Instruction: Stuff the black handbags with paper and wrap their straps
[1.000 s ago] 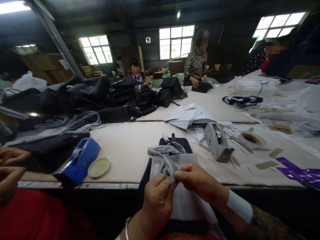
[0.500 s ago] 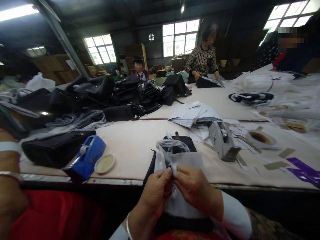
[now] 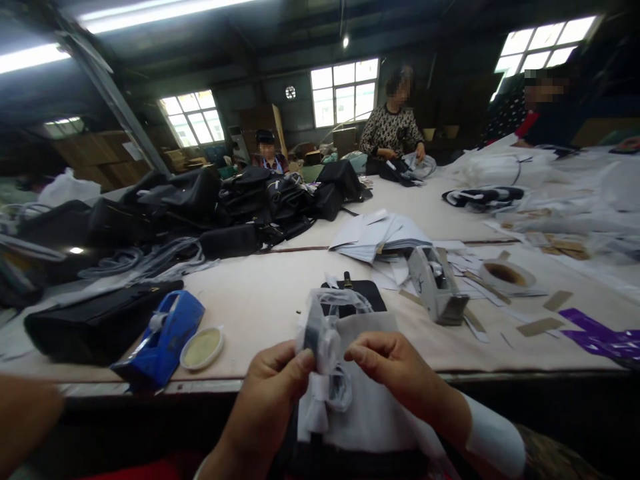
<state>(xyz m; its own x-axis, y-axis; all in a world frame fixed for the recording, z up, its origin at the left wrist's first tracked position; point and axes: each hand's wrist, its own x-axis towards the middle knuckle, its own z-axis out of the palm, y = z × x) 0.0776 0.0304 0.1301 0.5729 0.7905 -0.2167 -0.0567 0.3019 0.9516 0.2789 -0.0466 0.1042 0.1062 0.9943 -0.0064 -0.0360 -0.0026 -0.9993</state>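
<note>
My left hand [image 3: 280,377] pinches a strap [image 3: 320,340] wrapped in clear plastic, its thumb on top. Lower down, a white band circles the bundle, and loops of the wrapped strap [image 3: 340,390] hang beside it. Just to the right, my right hand [image 3: 390,363] is closed with thumb and forefinger together, apart from the strap; nothing shows in it. Beneath both hands lies a black bag [image 3: 363,290] with a small metal clasp, leaning over the table's front edge. A white sheet [image 3: 373,407] covers much of its face.
Left of me are a blue tape dispenser [image 3: 165,340], a round lid [image 3: 203,348] and a black bag [image 3: 95,320]. Ahead stand stacked white papers [image 3: 380,233] and a grey tape dispenser [image 3: 437,287]. A tape roll [image 3: 507,273] lies right. Co-workers are across the table; a blurred arm [image 3: 30,407] is at far left.
My right hand has come away from the strap to the right. The left hand has moved left and still grips the strap. The view has shifted slightly; the neighbouring arm dropped lower.
</note>
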